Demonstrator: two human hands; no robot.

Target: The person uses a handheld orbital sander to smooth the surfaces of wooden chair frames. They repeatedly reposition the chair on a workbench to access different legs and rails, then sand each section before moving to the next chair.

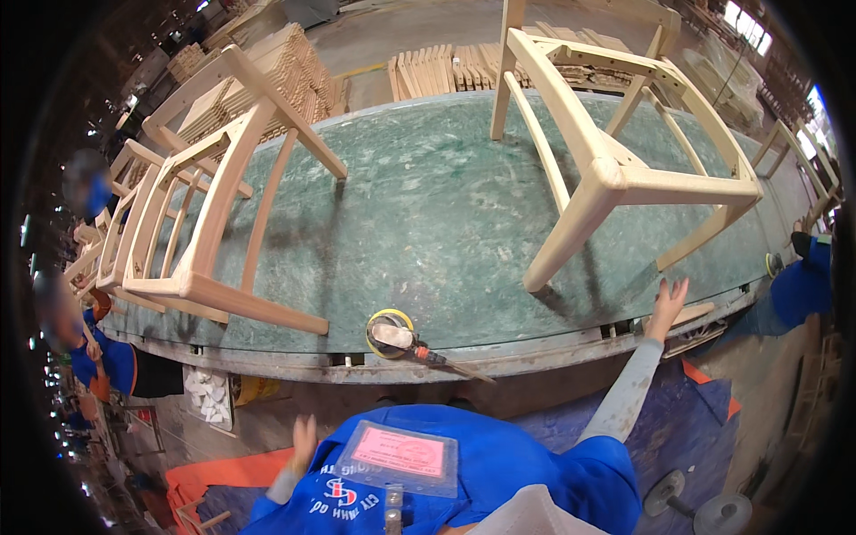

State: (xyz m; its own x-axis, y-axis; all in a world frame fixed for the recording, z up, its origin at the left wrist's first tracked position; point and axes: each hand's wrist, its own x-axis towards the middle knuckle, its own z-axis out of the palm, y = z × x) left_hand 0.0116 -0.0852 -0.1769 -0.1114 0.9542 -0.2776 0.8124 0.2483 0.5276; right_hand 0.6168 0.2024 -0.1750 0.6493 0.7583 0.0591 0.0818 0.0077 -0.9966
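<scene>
My right hand (667, 308) reaches to the table's near edge at the right. Its fingers are stretched out with nothing in them, just below the lower end of a leg of a pale wooden chair frame (687, 189). My left hand (305, 439) hangs low beside my body, off the table, fingers extended and holding nothing. Between the hands, a small hand-held sander (390, 333) with a yellow-rimmed round pad rests at the table edge, its hose trailing right. Another wooden chair frame (207, 234) stands on the left part of the table.
The green worktable (428, 214) spans the view. More chair frames (111, 241) line its left end. Stacked wooden parts (285, 76) stand beyond it. Co-workers in blue are at the left (89, 357) and right (802, 281). A tray of white pieces (208, 397) hangs below the edge.
</scene>
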